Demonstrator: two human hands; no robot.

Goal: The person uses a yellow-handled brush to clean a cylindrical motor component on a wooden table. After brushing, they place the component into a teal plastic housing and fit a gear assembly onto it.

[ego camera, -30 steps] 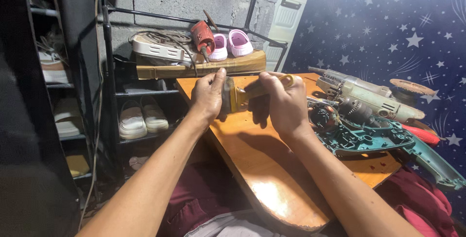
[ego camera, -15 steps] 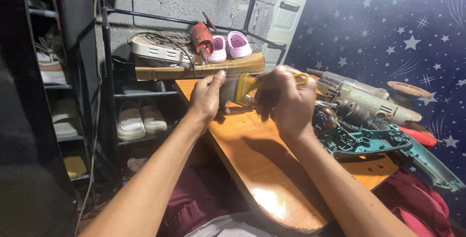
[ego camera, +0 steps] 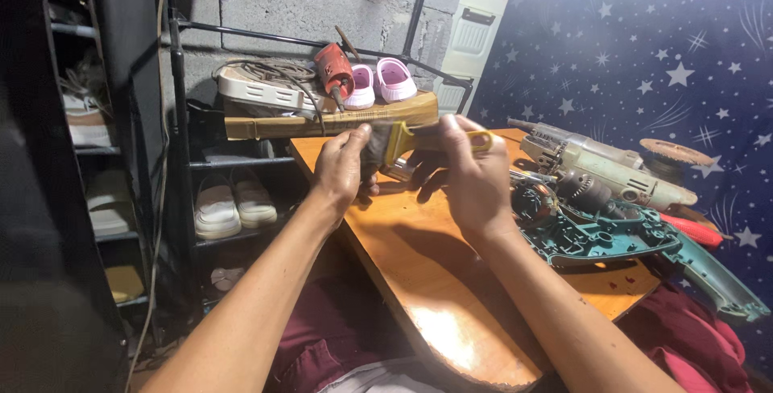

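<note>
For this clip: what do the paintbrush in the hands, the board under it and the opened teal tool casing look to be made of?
Paintbrush: yellow handle, likely plastic, smooth and evenly coloured; dark bristles, fibre type unclear. Board: wood, orange-brown with a glossy varnish, glare at the near end. Teal casing: moulded plastic, matte, ribbed inside. The left hand touches the bristles; the right hand holds the handle.

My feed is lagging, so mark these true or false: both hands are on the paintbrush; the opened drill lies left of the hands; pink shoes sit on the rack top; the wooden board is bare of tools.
1. Both hands are on the paintbrush: true; left hand at the bristles, right hand on the yellow handle.
2. The opened teal drill lies left of the hands: false, it is right of them.
3. Pink shoes sit on the rack top: true.
4. The wooden board is bare of tools: false; the drill and a grinder rest on it.
</note>
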